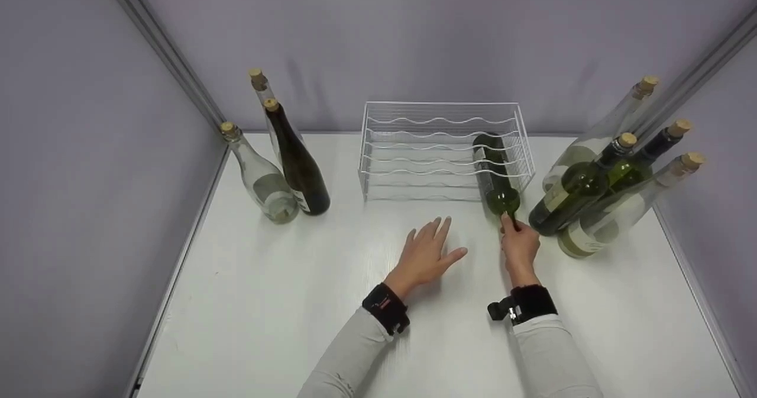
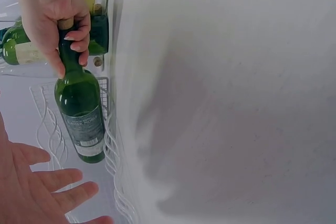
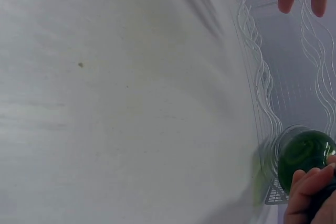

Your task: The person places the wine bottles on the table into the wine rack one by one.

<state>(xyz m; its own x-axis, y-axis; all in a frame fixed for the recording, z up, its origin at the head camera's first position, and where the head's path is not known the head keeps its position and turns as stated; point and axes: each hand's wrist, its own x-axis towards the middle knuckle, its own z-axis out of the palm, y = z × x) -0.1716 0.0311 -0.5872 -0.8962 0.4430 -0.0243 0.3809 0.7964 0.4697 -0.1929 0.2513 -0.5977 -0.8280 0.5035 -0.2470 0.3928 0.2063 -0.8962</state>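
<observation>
The right hand grips the neck of a dark green bottle, which lies in the right end of a white wire rack, neck toward the person. In the left wrist view the fingers of the right hand curl round the neck of the bottle, just below its cork. The left hand hovers in front of the rack, fingers spread and holding nothing. In the right wrist view, the green bottle is partly hidden by the right hand.
Left of the rack stand a clear bottle, a dark brown bottle and another clear one behind. Several corked bottles stand close to the right hand, among them a green one. Walls enclose the white table at the back and sides.
</observation>
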